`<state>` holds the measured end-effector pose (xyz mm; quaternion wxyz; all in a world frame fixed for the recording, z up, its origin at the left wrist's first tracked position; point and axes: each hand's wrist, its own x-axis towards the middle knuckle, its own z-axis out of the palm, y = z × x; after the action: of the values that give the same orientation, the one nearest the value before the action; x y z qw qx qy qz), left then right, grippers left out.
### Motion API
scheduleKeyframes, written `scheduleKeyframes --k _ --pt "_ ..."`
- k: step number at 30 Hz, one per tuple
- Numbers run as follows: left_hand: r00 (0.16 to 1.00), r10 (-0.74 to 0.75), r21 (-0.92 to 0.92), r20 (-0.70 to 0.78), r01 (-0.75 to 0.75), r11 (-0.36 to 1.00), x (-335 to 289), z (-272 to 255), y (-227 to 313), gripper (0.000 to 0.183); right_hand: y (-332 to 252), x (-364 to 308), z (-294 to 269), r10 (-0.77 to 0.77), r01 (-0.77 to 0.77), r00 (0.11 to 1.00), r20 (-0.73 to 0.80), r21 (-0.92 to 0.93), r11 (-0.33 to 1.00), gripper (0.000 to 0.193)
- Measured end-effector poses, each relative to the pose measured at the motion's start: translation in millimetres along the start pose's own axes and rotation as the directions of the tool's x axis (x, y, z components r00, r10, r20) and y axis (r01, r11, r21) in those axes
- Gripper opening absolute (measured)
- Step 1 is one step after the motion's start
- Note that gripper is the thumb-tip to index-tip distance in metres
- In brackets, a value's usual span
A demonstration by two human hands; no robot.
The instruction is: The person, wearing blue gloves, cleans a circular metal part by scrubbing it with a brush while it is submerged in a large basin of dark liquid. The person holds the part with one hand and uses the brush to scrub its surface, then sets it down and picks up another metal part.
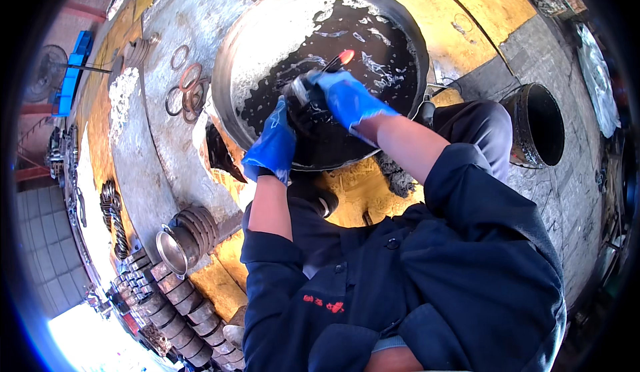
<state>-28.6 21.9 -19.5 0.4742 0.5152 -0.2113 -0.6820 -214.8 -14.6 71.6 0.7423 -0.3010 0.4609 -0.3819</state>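
A wide round metal basin point(223, 82) of dark liquid with white foam lies in front of me. Over it, my blue-gloved left hand point(273, 142) is closed on a small greyish metal part point(297, 93), partly hidden by the gloves. My right hand point(347, 99), in a blue glove too, is closed around a dark-handled tool with a red end point(346, 57). Its working end meets the part, but blur and fingers hide what kind of tool it is. The two hands are close together.
Several metal rings point(192, 92) lie left of the basin. Ribbed metal cylinders point(179, 247) and rows of rusty round parts point(183, 309) are at lower left. A black bucket point(537, 125) stands right of my knee; a blue metal piece point(72, 72) is far left.
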Motion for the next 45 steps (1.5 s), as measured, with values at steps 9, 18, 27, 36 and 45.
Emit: scheduleKeyframes --k 9,18,27,36,45 --pt "0.998 0.057 -0.010 0.031 -0.057 0.998 13.8 -8.7 -13.3 0.033 106.8 23.2 -54.4 -0.130 0.231 0.961 0.245 -0.449 0.863 0.028" --pt "0.804 0.563 0.715 0.192 -0.508 0.481 -10.8 9.5 4.3 0.025 46.8 17.7 -55.7 0.009 -0.017 1.000 -0.021 -0.390 0.921 0.030" --pt "0.854 0.392 -0.084 -0.341 -0.443 0.892 24.4 8.0 22.7 0.022 83.0 36.8 -50.8 -0.276 0.334 0.942 0.192 -0.621 0.709 0.028" --pt "0.943 0.147 -0.080 -0.297 -0.178 0.981 24.7 -36.1 29.3 0.028 48.3 81.2 -70.6 -0.437 0.412 0.893 0.109 -0.590 0.695 0.023" --pt "0.940 0.181 0.081 -0.289 -0.164 0.983 27.6 -16.8 17.2 0.023 39.9 49.2 -63.5 -0.207 0.213 0.977 -0.051 0.261 0.941 0.020"
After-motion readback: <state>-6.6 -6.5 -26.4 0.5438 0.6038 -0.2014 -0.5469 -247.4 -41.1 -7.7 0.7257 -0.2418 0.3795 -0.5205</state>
